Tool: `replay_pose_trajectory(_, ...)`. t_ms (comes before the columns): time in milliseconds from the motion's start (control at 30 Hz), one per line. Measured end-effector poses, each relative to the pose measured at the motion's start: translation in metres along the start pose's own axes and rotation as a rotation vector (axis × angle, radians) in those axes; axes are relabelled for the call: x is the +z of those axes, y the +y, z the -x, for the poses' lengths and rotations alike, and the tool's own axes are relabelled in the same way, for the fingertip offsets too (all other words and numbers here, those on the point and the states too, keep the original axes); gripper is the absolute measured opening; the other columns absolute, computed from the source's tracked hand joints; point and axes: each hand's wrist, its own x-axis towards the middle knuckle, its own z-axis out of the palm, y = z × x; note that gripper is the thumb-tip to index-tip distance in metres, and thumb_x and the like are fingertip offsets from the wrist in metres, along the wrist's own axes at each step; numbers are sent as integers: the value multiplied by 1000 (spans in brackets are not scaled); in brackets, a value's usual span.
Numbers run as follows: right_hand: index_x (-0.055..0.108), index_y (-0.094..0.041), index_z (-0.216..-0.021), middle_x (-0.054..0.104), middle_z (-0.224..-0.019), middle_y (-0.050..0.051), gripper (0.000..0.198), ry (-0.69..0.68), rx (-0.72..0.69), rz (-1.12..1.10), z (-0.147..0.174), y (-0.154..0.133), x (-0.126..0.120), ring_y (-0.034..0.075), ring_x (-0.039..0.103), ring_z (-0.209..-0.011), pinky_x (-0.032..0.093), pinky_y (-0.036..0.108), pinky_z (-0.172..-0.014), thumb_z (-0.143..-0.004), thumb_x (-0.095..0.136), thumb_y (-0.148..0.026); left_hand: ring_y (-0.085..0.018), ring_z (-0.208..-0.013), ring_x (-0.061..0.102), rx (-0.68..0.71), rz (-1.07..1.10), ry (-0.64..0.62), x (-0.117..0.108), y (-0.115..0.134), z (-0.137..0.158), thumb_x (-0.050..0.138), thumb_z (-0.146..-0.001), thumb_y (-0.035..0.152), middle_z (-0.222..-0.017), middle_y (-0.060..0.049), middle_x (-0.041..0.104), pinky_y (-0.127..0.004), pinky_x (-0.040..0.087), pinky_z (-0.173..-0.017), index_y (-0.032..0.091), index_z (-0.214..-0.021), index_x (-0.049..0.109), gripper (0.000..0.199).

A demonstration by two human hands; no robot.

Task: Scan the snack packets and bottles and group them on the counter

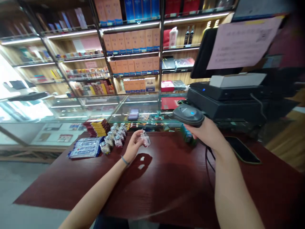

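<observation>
My left hand [133, 147] grips a small clear jar [145, 140] with a silvery lid, tilted a little above the dark red table [166, 178]. In my right hand [206, 132] is a dark barcode scanner [188, 114], its head turned left toward the jar and a blue light showing on top. My fingers wrap its handle, which is mostly hidden. Left of my left hand, several similar jars [118, 141] stand in rows. Behind the right hand's fingers, a green item [188, 135] sits on the table, blurred and partly covered.
Beside the jars lie stacked red-and-yellow boxes [96, 128] and blue-white packets [85, 147]. A dark phone-like slab [243, 149] rests at the right. The scanner's cable [207, 162] loops below my right wrist. A glass counter [143, 106] and a monitor [203, 54] stand behind.
</observation>
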Motion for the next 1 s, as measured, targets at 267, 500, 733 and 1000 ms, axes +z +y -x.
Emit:
replay_pose_trajectory(267, 53, -28, -118, 76, -92, 3, 45, -257, -179, 223, 13, -31, 82, 30, 73, -86, 49, 31, -66, -75, 69, -34, -15, -93, 63, -107, 157, 105, -72, 29, 34, 67, -86, 29, -113, -4, 65, -24, 50, -78, 27, -142, 53, 57)
replay_pose_trajectory(500, 47, -27, -119, 77, -87, 3, 44, -531, -324, 469, 48, -58, 130, 32, 74, -77, 38, 31, -57, -79, 63, -33, -19, -87, 67, -103, 99, 231, -88, 31, 31, 57, -89, 31, -112, -7, 71, -31, 52, -78, 22, -143, 52, 55)
replay_pose_trajectory(733, 51, -26, -98, 76, -80, 2, 24, -646, -391, 493, 59, -62, 144, 32, 74, -76, 32, 30, -55, -77, 60, -26, -23, -104, 67, -42, 40, 233, -92, 36, 32, 58, -89, 33, -124, -9, 67, -36, 54, -88, 23, -134, 59, 46)
replay_pose_trajectory(1000, 50, -27, -104, 76, -80, 1, 27, -625, -366, 469, 56, -64, 139, 32, 75, -78, 33, 30, -56, -78, 58, -26, -23, -101, 66, -41, -14, 271, -90, 37, 33, 58, -91, 37, -123, -11, 67, -35, 55, -86, 20, -135, 58, 47)
